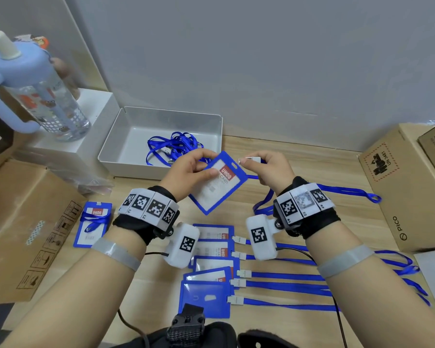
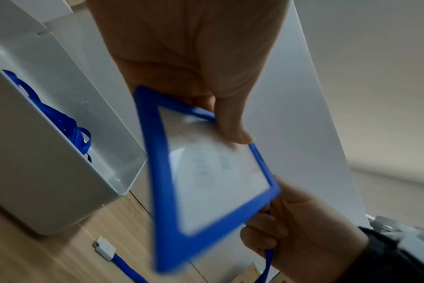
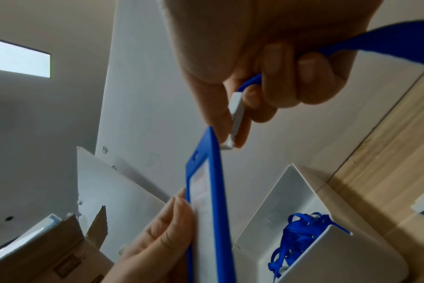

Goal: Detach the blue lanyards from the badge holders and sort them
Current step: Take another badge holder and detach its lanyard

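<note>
In the head view, at the centre of the frame, the left hand (image 1: pixel 186 172) pinches a blue-framed clear plastic badge holder (image 1: pixel 217 185) held tilted above the pale wooden surface (image 1: pixel 299 156). Just to its right, the right hand (image 1: pixel 271 169) pinches the white plastic clip (image 1: pixel 249 160) of a blue ribbon lanyard (image 1: pixel 347 190), whose strap trails off toward the right edge. Clip and holder look a small gap apart here, so the unclipping seems just done. Behind the hands, a grey rectangular plastic tray (image 1: pixel 211 119) already holds loose blue lanyards (image 1: pixel 171 146). In the lower middle lies a stack of badge holders with lanyards attached (image 1: pixel 211 267), and at lower left a single badge holder wrapped in its strap (image 1: pixel 93 223).

In the left wrist view, blurred, the left hand's thumb lies on the holder's face at centre; the right hand sits at lower right behind the holder's corner. The tray fills the left side.

In the right wrist view, the right hand's thumb and fingers are clamped on the white clip at upper centre, its tip just beside the holder's top edge; whether they touch I cannot tell.

The next move likely calls for carrying the freed lanyard to the tray with its long strap gathered clear of the stack, and setting the holder aside.
</note>
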Motion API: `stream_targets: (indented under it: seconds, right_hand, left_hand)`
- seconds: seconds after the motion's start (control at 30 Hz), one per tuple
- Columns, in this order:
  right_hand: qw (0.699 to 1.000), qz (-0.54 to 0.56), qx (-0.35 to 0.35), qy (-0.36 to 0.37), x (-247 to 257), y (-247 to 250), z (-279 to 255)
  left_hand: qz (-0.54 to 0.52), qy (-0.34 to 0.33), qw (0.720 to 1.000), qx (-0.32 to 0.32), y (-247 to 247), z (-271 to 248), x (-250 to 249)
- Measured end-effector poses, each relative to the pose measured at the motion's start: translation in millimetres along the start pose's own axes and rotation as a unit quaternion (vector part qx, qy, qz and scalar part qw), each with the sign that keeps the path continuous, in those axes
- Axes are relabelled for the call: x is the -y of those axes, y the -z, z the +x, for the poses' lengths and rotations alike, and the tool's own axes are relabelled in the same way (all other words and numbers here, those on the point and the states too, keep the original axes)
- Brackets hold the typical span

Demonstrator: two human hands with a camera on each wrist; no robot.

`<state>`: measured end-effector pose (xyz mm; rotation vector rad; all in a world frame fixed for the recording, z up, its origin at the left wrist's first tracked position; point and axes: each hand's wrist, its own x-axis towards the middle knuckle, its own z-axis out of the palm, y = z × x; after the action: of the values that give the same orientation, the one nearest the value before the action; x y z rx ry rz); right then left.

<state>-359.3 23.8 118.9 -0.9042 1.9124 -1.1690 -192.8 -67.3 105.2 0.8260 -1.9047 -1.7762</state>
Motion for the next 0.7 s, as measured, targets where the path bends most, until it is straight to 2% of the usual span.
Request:
stream_targets:
  seconds: [0.23,0.53,0.7]
  right_hand:
    - [0.995,0.022,0.086,-0.050,7.8,-2.2,-6.5]
    - [0.985,0.031,0.143,-0.087,5.5,0.8,-6.9]
    - [0.983,0.040,0.152,-0.096,2.7,-0.1,-6.2]
  left_hand:
    - [0.013,-0.017,1.000,0.007,-0.9,0.5,-1.8]
    - [0.035,-0.016,0.999,-0.005,0.7,4.5,4.2]
    - [0.050,-0.012,0.999,-0.009,0.0,6.3,6.3]
